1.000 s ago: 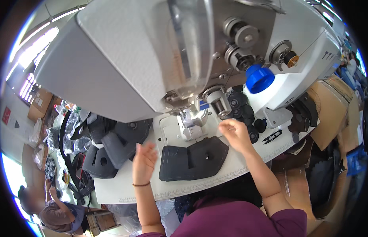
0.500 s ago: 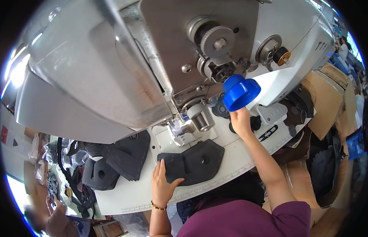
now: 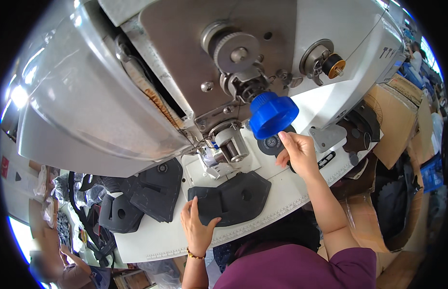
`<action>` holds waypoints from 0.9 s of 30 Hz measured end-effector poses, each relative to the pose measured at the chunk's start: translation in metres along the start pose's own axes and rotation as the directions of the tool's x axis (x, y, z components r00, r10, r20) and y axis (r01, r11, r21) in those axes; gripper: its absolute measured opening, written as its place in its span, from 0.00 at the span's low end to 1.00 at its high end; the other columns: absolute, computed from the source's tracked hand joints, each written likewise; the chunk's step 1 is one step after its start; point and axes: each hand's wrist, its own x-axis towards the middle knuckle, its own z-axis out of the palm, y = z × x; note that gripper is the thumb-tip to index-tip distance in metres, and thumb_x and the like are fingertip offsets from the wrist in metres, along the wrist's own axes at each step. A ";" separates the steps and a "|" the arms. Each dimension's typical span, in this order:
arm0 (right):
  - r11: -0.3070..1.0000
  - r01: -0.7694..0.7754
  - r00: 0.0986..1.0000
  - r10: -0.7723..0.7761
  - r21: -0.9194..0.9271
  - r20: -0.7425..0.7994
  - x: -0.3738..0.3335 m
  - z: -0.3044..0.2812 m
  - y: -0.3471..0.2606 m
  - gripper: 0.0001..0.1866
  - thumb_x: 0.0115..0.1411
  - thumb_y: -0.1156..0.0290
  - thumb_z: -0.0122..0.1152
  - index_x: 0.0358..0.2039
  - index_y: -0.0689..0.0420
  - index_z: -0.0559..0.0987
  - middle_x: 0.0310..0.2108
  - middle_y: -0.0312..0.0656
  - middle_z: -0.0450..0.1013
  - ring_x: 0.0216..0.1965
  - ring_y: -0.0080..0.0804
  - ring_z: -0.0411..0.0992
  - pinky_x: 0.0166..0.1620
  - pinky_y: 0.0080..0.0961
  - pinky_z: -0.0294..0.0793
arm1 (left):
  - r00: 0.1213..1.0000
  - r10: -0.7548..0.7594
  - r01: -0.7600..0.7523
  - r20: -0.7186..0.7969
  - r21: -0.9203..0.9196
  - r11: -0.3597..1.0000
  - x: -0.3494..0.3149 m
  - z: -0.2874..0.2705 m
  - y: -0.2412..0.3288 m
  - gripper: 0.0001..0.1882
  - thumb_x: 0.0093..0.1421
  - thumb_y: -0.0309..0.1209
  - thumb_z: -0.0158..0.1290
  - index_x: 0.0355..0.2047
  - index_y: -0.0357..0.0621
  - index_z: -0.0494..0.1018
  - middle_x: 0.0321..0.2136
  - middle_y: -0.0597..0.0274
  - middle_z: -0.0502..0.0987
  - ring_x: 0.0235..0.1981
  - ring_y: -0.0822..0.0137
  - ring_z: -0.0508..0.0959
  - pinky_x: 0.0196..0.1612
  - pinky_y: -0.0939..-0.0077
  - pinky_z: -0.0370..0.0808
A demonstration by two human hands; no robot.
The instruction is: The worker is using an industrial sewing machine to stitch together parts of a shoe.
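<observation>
A: State of the left hand [image 3: 199, 230]?

B: Lower centre of frame. Thumb and fingers spread apart, tips against the left end of a dark panel [image 3: 245, 209]; not clamped on it.

A: Panel position?

B: Just below centre of frame, flat on the white table [image 3: 147, 245]. Round hole toward its right end, slot near its middle.

A: Right hand [image 3: 301, 153]?

B: Right of centre, well apart from the left. Fingers curled, thumb at the edge of a round black disc [image 3: 269, 144]; cannot tell whether it is gripped. Blue knob [image 3: 273, 115] of the sewing machine [image 3: 171, 33] sits just above it in frame.

A: Surroundings?

B: Overlapping black pieces [image 3: 161, 192], left of centre. Black snips [image 3: 326, 160] beside the right wrist. Orange-and-black spool [image 3: 333, 66], upper right. Opened cardboard box [image 3: 392, 127], right side. Co-worker [image 3: 77, 274], lower left, partly cut off.
</observation>
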 end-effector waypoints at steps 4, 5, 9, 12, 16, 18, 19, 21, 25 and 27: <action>0.994 -0.030 0.999 0.026 0.101 0.041 -0.005 0.001 -0.009 0.16 0.58 0.65 0.53 0.21 0.65 0.73 0.17 0.40 0.71 0.17 0.24 0.73 0.20 0.15 0.72 | 0.990 -0.130 0.119 -0.048 -0.193 0.974 0.005 -0.011 0.010 0.39 0.35 0.25 0.65 0.50 0.35 0.62 0.44 0.46 0.66 0.48 0.54 0.65 0.48 0.66 0.65; 0.991 -0.027 0.998 0.021 0.128 0.053 -0.006 0.001 -0.008 0.13 0.58 0.68 0.54 0.23 0.66 0.74 0.18 0.39 0.71 0.17 0.24 0.73 0.20 0.15 0.72 | 0.988 -0.154 0.148 -0.015 -0.213 0.966 0.008 -0.015 0.007 0.37 0.36 0.22 0.64 0.50 0.34 0.62 0.43 0.47 0.68 0.47 0.57 0.68 0.47 0.69 0.67; 0.985 -0.037 0.988 0.011 0.167 0.152 -0.009 -0.002 -0.007 0.06 0.53 0.76 0.57 0.30 0.65 0.73 0.24 0.38 0.72 0.24 0.22 0.72 0.26 0.17 0.73 | 0.952 -0.049 0.275 0.302 -0.774 0.571 0.019 -0.032 -0.005 0.28 0.45 0.12 0.55 0.48 0.26 0.62 0.39 0.54 0.74 0.39 0.70 0.74 0.44 0.80 0.71; 0.971 -0.094 0.977 0.047 0.218 0.209 -0.010 -0.006 0.001 0.07 0.51 0.78 0.58 0.33 0.62 0.73 0.28 0.39 0.73 0.26 0.22 0.71 0.31 0.19 0.72 | 0.948 -0.032 0.297 0.318 -0.840 0.454 0.026 -0.040 -0.007 0.26 0.46 0.11 0.53 0.48 0.25 0.62 0.40 0.52 0.74 0.40 0.69 0.74 0.45 0.79 0.71; 0.934 -0.180 0.966 0.108 0.307 0.237 -0.012 -0.010 0.011 0.09 0.50 0.80 0.57 0.34 0.62 0.73 0.31 0.40 0.73 0.29 0.25 0.72 0.35 0.22 0.72 | 0.942 -0.005 0.304 0.335 -0.848 0.435 0.036 -0.040 -0.004 0.23 0.46 0.12 0.53 0.45 0.25 0.64 0.38 0.54 0.74 0.39 0.71 0.74 0.43 0.81 0.69; 0.929 -0.151 0.959 0.054 0.338 0.279 -0.013 -0.014 0.028 0.12 0.49 0.80 0.57 0.37 0.64 0.73 0.34 0.41 0.73 0.36 0.27 0.72 0.40 0.23 0.72 | 0.937 0.012 0.309 0.350 -0.843 0.440 0.039 -0.040 -0.004 0.22 0.45 0.13 0.53 0.44 0.25 0.65 0.37 0.55 0.74 0.38 0.71 0.74 0.43 0.81 0.69; 0.950 -0.137 0.935 0.031 0.281 0.353 -0.012 -0.016 0.031 0.16 0.50 0.80 0.57 0.41 0.64 0.72 0.37 0.42 0.73 0.40 0.25 0.70 0.43 0.22 0.70 | 0.934 0.015 0.314 0.357 -0.838 0.446 0.041 -0.040 -0.003 0.22 0.45 0.14 0.54 0.43 0.25 0.66 0.37 0.56 0.74 0.37 0.72 0.74 0.42 0.81 0.68; 0.974 -0.188 0.863 0.103 0.125 0.494 -0.012 -0.015 0.048 0.20 0.49 0.77 0.61 0.45 0.63 0.72 0.40 0.40 0.72 0.41 0.23 0.69 0.43 0.20 0.68 | 0.950 -0.015 0.292 0.311 -0.873 0.392 0.037 -0.043 -0.006 0.22 0.41 0.18 0.55 0.40 0.25 0.67 0.35 0.57 0.74 0.36 0.69 0.73 0.43 0.79 0.67; 0.916 -0.300 0.756 0.058 0.267 0.652 -0.023 0.011 0.062 0.17 0.49 0.72 0.63 0.37 0.67 0.75 0.33 0.40 0.74 0.34 0.24 0.70 0.40 0.21 0.68 | 0.960 0.104 0.236 0.259 -0.952 0.195 0.035 -0.039 -0.028 0.29 0.44 0.24 0.51 0.49 0.27 0.60 0.45 0.51 0.68 0.45 0.61 0.69 0.52 0.67 0.63; 0.845 -0.359 0.797 0.056 0.397 0.601 -0.028 0.018 0.058 0.16 0.50 0.75 0.61 0.38 0.69 0.74 0.34 0.40 0.74 0.35 0.22 0.70 0.40 0.21 0.70 | 0.976 -0.202 0.124 0.077 -0.965 0.232 0.020 -0.029 -0.069 0.38 0.48 0.38 0.58 0.54 0.30 0.56 0.55 0.39 0.57 0.54 0.51 0.63 0.59 0.56 0.54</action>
